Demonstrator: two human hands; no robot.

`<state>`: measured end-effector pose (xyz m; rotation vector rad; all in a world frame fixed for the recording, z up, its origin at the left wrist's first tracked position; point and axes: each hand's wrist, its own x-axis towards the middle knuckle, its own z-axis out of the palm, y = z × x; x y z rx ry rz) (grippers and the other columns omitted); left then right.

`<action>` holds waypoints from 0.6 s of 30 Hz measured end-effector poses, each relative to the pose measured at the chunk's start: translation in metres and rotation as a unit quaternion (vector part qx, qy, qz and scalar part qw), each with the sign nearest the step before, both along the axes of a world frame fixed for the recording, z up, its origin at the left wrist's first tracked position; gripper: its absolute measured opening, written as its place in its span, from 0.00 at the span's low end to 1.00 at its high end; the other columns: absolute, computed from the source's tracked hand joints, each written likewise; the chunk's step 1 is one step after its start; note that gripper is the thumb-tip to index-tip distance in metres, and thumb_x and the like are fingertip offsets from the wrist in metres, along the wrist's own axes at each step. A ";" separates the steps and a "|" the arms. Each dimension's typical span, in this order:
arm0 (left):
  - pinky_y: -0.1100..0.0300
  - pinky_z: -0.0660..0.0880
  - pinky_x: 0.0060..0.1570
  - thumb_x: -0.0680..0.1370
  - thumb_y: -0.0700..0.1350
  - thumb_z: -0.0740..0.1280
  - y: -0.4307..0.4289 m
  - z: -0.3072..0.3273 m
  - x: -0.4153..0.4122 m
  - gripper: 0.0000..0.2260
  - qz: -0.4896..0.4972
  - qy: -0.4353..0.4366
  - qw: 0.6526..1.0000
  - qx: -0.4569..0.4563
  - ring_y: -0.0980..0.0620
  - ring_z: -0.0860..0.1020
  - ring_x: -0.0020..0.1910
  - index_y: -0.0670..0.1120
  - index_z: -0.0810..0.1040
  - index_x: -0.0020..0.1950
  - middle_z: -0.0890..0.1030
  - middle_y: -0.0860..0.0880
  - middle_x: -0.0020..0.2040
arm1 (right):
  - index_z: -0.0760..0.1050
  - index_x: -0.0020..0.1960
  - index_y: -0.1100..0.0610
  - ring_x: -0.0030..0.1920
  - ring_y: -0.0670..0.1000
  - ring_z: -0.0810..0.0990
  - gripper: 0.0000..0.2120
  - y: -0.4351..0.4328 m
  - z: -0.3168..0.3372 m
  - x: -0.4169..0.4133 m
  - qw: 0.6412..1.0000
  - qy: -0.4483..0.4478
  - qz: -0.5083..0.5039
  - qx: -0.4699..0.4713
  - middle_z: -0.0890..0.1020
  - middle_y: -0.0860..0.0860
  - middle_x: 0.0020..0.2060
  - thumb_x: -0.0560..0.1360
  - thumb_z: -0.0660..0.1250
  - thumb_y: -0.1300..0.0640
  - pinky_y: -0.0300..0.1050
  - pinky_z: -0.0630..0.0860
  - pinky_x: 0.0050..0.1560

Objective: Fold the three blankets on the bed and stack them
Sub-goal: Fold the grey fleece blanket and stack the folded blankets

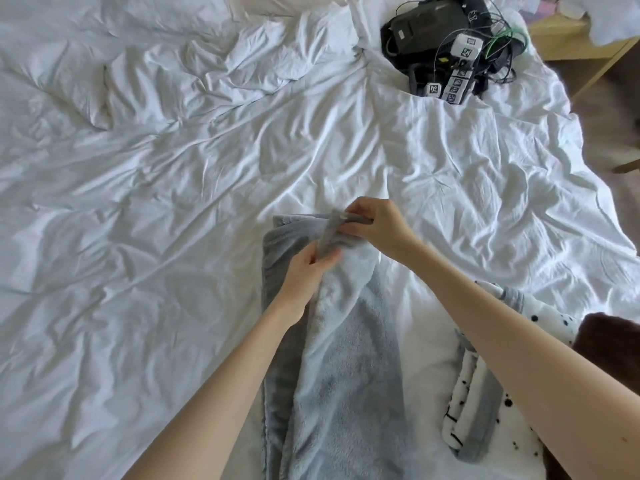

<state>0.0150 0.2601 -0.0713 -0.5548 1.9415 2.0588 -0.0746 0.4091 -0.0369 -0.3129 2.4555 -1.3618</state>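
Observation:
A grey fleece blanket lies in a long narrow strip down the middle of the white bed, its pale fluffy side up. My left hand pinches its far edge from below. My right hand grips the far corner of the same blanket, lifted slightly off the sheet. A white blanket with black dots and grey trim lies bunched at the lower right, partly under my right forearm. A dark brown blanket shows at the right edge, mostly out of frame.
A black bag with cables and white tagged devices sits at the bed's far right. A wooden table stands beyond the bed's right edge. The crumpled white duvet spreads wide to the left.

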 end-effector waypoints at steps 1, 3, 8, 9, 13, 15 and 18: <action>0.51 0.70 0.50 0.78 0.47 0.69 -0.007 0.001 -0.002 0.13 0.043 0.021 0.998 -0.032 0.48 0.75 0.47 0.37 0.78 0.55 0.77 0.43 0.47 | 0.79 0.45 0.55 0.39 0.48 0.80 0.08 -0.006 -0.001 -0.003 1.000 0.003 0.010 0.016 0.83 0.49 0.37 0.69 0.75 0.56 0.45 0.74 0.42; 0.54 0.69 0.42 0.79 0.45 0.68 -0.025 -0.001 -0.005 0.09 0.105 0.049 0.985 -0.131 0.51 0.73 0.40 0.39 0.77 0.48 0.75 0.45 0.40 | 0.78 0.51 0.53 0.45 0.51 0.81 0.12 -0.014 -0.007 -0.009 0.994 0.020 0.055 0.093 0.83 0.47 0.41 0.69 0.75 0.54 0.46 0.72 0.52; 0.56 0.59 0.29 0.79 0.44 0.66 -0.068 -0.027 -0.001 0.19 0.147 0.014 0.932 -0.332 0.53 0.65 0.28 0.48 0.60 0.33 0.64 0.52 0.29 | 0.77 0.58 0.54 0.53 0.56 0.78 0.14 -0.027 -0.029 -0.025 0.939 0.083 0.150 0.298 0.83 0.52 0.47 0.73 0.67 0.62 0.43 0.59 0.64; 0.55 0.60 0.30 0.79 0.44 0.67 -0.073 -0.032 -0.001 0.19 0.143 0.007 0.925 -0.351 0.52 0.65 0.28 0.48 0.60 0.33 0.65 0.51 0.29 | 0.77 0.57 0.54 0.53 0.56 0.78 0.12 -0.028 -0.033 -0.028 0.934 0.094 0.143 0.312 0.83 0.53 0.47 0.75 0.66 0.62 0.45 0.60 0.63; 0.56 0.60 0.30 0.78 0.42 0.68 -0.082 -0.046 -0.009 0.19 0.125 -0.011 0.929 -0.349 0.50 0.65 0.31 0.46 0.60 0.33 0.66 0.48 0.31 | 0.75 0.58 0.55 0.54 0.53 0.76 0.15 -0.028 -0.046 -0.041 0.939 0.128 0.128 0.294 0.79 0.51 0.51 0.73 0.67 0.64 0.46 0.64 0.61; 0.63 0.60 0.27 0.77 0.42 0.68 -0.083 -0.050 -0.016 0.16 0.144 -0.049 0.948 -0.280 0.51 0.65 0.31 0.45 0.63 0.35 0.66 0.48 0.31 | 0.73 0.62 0.54 0.56 0.52 0.74 0.20 -0.026 -0.052 -0.045 0.925 0.134 0.183 0.304 0.77 0.50 0.53 0.71 0.68 0.64 0.45 0.63 0.57; 0.58 0.64 0.35 0.77 0.43 0.68 -0.083 -0.052 -0.026 0.09 0.162 -0.117 0.964 -0.175 0.49 0.68 0.35 0.43 0.69 0.42 0.69 0.46 0.35 | 0.75 0.58 0.53 0.55 0.53 0.73 0.16 -0.022 -0.056 -0.051 0.918 0.126 0.202 0.316 0.79 0.49 0.48 0.71 0.72 0.57 0.44 0.60 0.54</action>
